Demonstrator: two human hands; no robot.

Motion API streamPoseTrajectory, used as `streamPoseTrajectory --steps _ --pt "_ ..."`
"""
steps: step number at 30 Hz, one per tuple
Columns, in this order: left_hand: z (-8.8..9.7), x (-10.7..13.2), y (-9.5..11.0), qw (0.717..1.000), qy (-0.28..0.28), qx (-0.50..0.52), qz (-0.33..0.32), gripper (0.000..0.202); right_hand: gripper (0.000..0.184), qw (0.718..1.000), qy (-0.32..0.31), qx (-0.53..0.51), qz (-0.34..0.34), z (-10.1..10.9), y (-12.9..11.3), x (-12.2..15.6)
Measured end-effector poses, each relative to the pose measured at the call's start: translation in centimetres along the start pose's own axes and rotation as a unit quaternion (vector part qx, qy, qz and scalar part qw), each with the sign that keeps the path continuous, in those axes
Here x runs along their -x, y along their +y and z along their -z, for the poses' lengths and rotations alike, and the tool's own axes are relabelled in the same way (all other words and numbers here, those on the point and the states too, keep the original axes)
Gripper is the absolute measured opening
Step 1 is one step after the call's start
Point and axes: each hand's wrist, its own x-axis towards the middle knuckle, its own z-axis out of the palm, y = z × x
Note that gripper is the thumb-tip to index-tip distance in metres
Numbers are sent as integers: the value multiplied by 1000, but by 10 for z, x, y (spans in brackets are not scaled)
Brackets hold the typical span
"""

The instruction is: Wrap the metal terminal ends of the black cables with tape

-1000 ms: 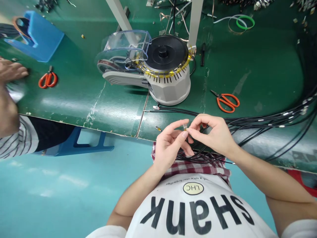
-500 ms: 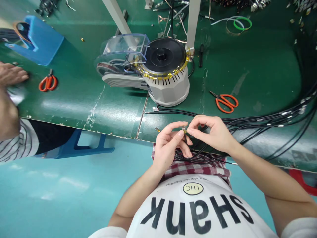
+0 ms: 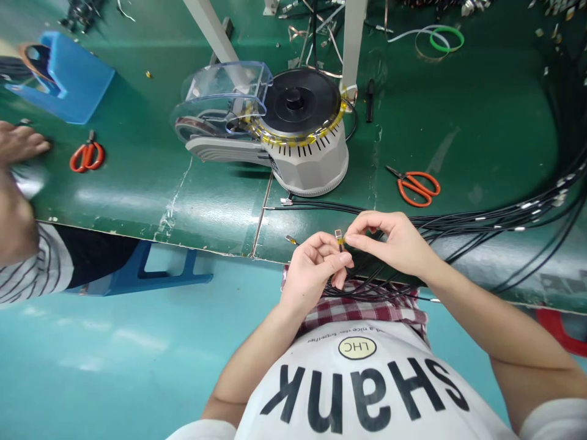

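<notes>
One left hand point(image 3: 315, 269) is gripping a cable point(image 3: 341, 248) below its connector point(image 3: 338, 233) over the near edge of the table point(image 3: 486, 134), the right hand point(image 3: 389, 242) is pinching its yellow tape point(image 3: 340, 241), more cables point(image 3: 486, 223) are lining that edge, scissors point(image 3: 402, 177) are resting beyond, a machine point(image 3: 314, 162) is standing left of them

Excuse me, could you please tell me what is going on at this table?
A person's left hand holds a black cable near its silver plug, while the right hand's fingertips touch the small yellow tape just below the plug. Whether the tape goes fully around is too small to tell. More black cables run along the table's edge, and a tape dispenser and orange-handled scissors sit beyond the hands.
</notes>
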Motion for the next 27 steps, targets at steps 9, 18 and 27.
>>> streamPoseTrajectory --steps 9,18,27 --pt "8 -5 -2 998 -36 32 48 23 20 993 -21 -107 -50 -1 13 -6" --pt "4 -2 -4 1000 -7 -14 5 21 17 996 -18 -92 14 -10 19 -8" --pt "6 6 -2 998 -45 -34 -23 13 11 988 -73 -101 90 -1 6 -5"
